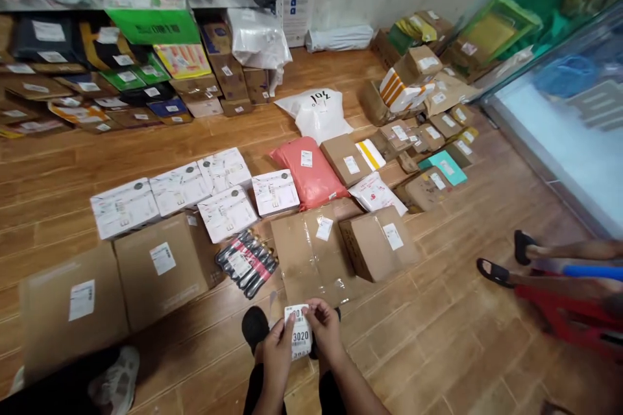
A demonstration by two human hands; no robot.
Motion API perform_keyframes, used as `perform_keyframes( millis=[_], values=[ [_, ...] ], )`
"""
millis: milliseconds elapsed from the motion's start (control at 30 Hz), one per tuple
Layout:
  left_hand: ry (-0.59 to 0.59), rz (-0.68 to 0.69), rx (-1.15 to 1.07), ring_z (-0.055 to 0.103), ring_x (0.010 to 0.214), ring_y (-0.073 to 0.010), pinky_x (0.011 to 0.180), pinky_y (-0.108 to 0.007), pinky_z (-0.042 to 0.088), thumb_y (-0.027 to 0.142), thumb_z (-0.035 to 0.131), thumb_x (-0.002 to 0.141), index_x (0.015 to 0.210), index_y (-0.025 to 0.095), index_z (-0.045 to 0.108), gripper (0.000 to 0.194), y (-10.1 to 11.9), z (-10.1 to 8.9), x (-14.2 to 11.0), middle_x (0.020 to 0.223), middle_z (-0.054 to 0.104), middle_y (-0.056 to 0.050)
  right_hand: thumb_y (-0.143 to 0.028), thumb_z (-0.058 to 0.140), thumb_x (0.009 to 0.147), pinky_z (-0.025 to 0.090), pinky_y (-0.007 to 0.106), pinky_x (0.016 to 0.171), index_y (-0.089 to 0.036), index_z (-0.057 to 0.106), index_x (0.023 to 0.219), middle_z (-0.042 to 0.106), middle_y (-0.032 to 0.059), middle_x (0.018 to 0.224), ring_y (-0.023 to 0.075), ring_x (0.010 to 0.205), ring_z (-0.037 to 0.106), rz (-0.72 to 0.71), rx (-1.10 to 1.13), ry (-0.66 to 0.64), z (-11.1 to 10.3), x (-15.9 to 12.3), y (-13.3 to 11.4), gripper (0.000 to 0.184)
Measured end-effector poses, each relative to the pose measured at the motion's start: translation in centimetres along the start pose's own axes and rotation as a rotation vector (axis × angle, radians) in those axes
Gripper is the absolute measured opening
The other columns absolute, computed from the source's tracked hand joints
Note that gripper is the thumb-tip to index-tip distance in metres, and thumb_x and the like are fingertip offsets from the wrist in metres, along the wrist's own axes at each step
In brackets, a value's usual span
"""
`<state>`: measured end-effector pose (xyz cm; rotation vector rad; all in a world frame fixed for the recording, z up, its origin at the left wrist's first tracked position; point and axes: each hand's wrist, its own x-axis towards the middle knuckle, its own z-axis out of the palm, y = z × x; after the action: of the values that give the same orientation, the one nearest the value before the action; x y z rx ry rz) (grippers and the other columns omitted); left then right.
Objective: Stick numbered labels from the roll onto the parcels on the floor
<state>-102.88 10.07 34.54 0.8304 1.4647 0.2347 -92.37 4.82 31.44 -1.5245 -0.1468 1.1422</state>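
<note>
A white strip of printed number labels (301, 337) is held between both hands, with "3020" readable on it. My left hand (277, 347) pinches its left edge, the thumb lying on the front. On the upper right edge, my right hand (325, 331) is closed on the same strip. Just beyond the hands lies a large taped cardboard box (296, 253) with a white shipping label. Beside it on the right sits another labelled cardboard box (382, 243). A bundle of dark bottle-like items (247, 262) in clear wrap lies to the left.
White printed boxes (125, 209), a red parcel bag (309, 172) and a white plastic bag (316, 113) stand farther out on the wooden floor (438, 350). Two large cartons (160, 272) are at left. Packed shelves (214, 3) line the back. Another person's sandaled feet (496, 271) and a red stool (559, 314) are at right.
</note>
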Motion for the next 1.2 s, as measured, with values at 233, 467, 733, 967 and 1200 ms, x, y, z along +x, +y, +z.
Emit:
perform_keyframes(
  millis=[233,467,733,967,1200],
  values=[
    [-0.401,0.004,0.052,0.066,0.072,-0.0254,0.066,-0.031,0.053,0.077,0.064,0.060,0.080,0.017,0.071,0.064,3.3,10.3,-4.3,0.075,0.071,-0.007,-0.048,0.076,0.073,0.044,0.028,0.058,-0.021,0.064,0.080,0.057,0.0000,0.070,0.0150,0.062,0.052,-0.080,0.042,0.208,-11.6,-3.2,-7.5,0.031],
    [-0.491,0.275,0.249,0.060,0.069,-0.0215,0.063,-0.027,0.048,0.072,0.057,0.071,0.073,0.017,0.066,0.057,7.5,37.7,-13.6,0.066,0.065,-0.004,-0.051,0.077,0.070,0.042,0.028,0.055,-0.023,0.068,0.082,0.060,0.0007,0.065,0.0156,0.057,0.053,-0.212,0.137,0.303,-37.6,-3.5,-20.6,0.032],
    [-0.654,0.344,0.214,0.050,0.057,-0.0152,0.053,-0.025,0.039,0.065,0.060,0.074,0.062,0.017,0.056,0.050,13.6,76.9,-28.7,0.058,0.056,0.000,-0.049,0.079,0.069,0.048,0.031,0.062,-0.021,0.069,0.088,0.066,0.0053,0.075,0.0201,0.068,0.060,-0.348,0.090,0.492,-73.6,-6.6,-41.5,0.035],
    [-0.841,0.231,0.093,0.059,0.061,-0.0166,0.057,-0.025,0.043,0.061,0.059,0.079,0.089,0.012,0.070,0.051,20.9,92.3,-29.0,0.069,0.067,-0.005,-0.048,0.074,0.075,0.051,0.034,0.068,-0.021,0.073,0.089,0.069,0.0088,0.083,0.0238,0.076,0.063,-0.411,-0.054,0.540,-86.0,-0.9,-53.1,0.031],
    [-0.800,0.210,-0.075,0.067,0.090,-0.0247,0.073,-0.030,0.053,0.052,0.065,0.079,0.120,0.013,0.065,0.056,36.6,108.0,-19.8,0.106,0.071,-0.012,-0.041,0.071,0.080,0.048,0.030,0.067,-0.021,0.075,0.092,0.065,0.0051,0.083,0.0184,0.076,0.059,-0.500,-0.177,0.450,-94.0,18.3,-70.4,0.023]
  ],
)
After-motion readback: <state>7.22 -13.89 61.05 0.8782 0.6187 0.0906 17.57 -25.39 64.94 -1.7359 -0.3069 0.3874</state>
